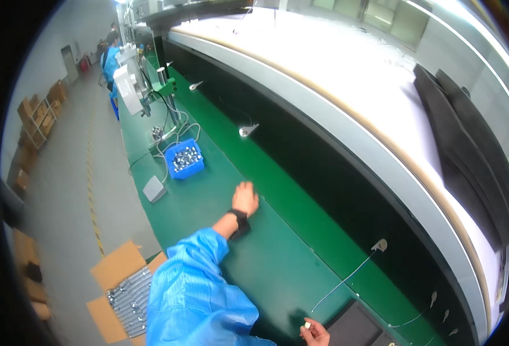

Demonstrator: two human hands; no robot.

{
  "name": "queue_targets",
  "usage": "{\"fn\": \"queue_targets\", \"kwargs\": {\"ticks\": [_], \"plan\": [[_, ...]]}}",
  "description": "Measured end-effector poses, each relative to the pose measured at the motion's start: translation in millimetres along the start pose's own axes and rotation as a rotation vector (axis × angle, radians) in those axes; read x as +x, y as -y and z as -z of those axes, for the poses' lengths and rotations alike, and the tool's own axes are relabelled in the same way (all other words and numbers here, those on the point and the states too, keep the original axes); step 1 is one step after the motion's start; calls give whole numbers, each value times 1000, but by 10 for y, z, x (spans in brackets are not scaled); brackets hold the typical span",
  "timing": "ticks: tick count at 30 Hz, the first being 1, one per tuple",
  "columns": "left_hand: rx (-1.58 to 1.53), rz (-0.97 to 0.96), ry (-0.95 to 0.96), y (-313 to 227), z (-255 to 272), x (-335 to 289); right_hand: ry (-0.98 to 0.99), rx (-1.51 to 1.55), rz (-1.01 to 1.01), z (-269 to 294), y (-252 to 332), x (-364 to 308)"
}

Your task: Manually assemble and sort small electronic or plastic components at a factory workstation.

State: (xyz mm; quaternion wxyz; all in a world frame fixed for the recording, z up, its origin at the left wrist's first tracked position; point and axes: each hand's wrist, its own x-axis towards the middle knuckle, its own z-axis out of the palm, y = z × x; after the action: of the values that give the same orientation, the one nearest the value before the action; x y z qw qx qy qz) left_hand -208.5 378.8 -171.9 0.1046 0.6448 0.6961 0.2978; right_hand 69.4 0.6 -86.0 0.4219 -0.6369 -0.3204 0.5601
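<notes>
Stretched out over the green table (185,210), my left hand (246,198) has its fingers curled downward and close together. Their tips are hidden, so whether something is in them does not show. A dark band (240,222) circles that wrist, below a blue sleeve (199,288). Near the lower edge, my right hand (316,333) pinches a small pale block (307,325) between thumb and finger. Beside it lies a black tray or mat (352,328). A thin pale cable (346,279) runs from a round clip (380,245) down toward the right hand.
Beyond my left hand stand a blue bin (185,165) of small metal parts, a grey pedal-like block (154,189) and a bench machine (130,86) with cables. An open carton (129,300) of metal tubes sits left. Another person (110,60) works farther off.
</notes>
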Motion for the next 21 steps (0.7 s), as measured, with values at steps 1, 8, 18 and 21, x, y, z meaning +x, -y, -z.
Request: {"fn": "queue_targets", "kwargs": {"ticks": [1, 8, 18, 21], "plan": [[6, 29, -56, 106, -86, 278, 5, -7, -27, -22, 19, 42], [1, 154, -220, 523, -561, 1861, -18, 40, -134, -225, 168, 459], [208, 98, -128, 525, -662, 2474, -8, -32, -196, -171, 151, 720], [-20, 53, -125, 229, -494, 2111, -5, 6, -174, -185, 259, 616]]}}
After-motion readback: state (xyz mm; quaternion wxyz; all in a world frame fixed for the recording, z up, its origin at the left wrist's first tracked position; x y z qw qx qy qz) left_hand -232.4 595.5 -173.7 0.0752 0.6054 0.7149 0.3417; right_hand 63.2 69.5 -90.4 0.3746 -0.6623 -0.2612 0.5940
